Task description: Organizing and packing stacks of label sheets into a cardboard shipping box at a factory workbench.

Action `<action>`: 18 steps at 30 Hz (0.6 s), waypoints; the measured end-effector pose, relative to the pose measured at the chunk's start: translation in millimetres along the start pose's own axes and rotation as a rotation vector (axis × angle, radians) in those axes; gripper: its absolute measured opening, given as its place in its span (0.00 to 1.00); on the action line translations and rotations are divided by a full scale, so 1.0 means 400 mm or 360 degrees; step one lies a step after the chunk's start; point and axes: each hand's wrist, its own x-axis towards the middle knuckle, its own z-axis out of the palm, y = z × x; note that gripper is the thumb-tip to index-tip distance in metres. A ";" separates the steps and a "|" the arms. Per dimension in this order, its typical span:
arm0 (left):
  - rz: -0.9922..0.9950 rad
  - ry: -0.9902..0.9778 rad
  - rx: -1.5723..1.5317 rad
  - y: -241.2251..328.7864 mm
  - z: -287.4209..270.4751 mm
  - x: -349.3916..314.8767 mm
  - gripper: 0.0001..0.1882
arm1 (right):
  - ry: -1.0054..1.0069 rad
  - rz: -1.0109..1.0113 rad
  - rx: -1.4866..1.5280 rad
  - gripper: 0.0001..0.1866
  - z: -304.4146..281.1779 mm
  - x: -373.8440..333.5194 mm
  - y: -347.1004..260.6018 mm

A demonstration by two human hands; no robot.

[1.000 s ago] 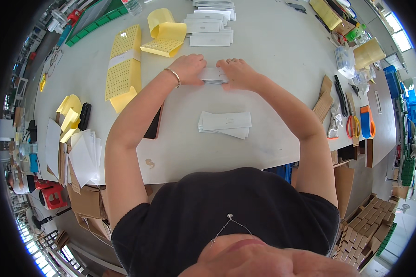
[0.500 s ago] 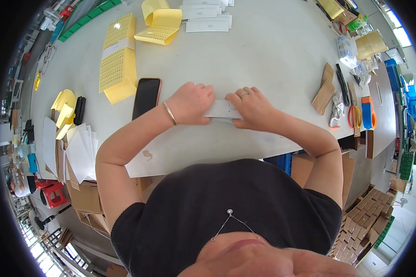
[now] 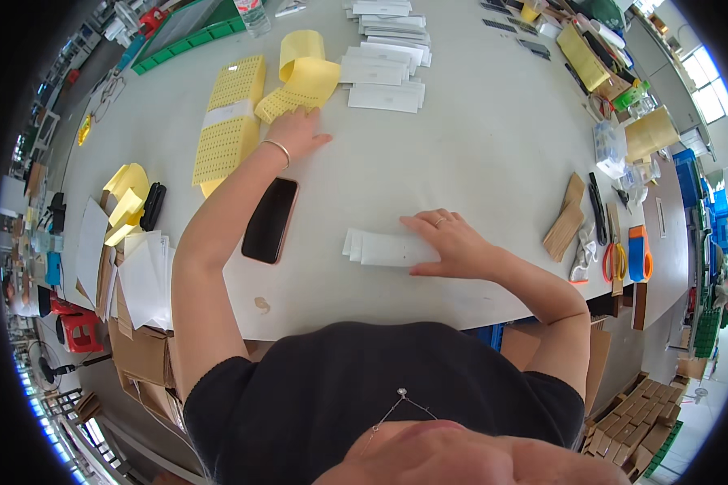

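My left hand [image 3: 298,132] reaches out to the loose end of a yellow sticker strip [image 3: 311,82], its fingertips at the strip's near edge and its thumb spread away to the right. That strip carries rows of small printed labels and curls up at its far end. Close to the table's near edge, my right hand [image 3: 455,245] holds the right end of a few fanned white paper slips [image 3: 380,249], with the thumb along their near side and the fingers along the far side. A black phone [image 3: 270,220] lies below my left forearm's far side, screen up.
A long folded yellow label stack [image 3: 229,145] stands left of the strip. Several white slips [image 3: 387,95] lie in overlapping piles farther back. At right are brown card strips [image 3: 565,218], scissors [image 3: 615,260] and an orange-and-blue tape roll [image 3: 641,254]. A green tray [image 3: 182,40] sits far left.
My left hand has left the white slips and moved forward and left to the yellow strip. My right hand stays with the slips, which now lie fanned on the table. The view has shifted.
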 end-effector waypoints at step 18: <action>0.0382 0.0191 -0.0500 0.146 -0.143 0.198 0.26 | 0.1610 0.0901 0.0636 0.22 -0.108 0.420 0.611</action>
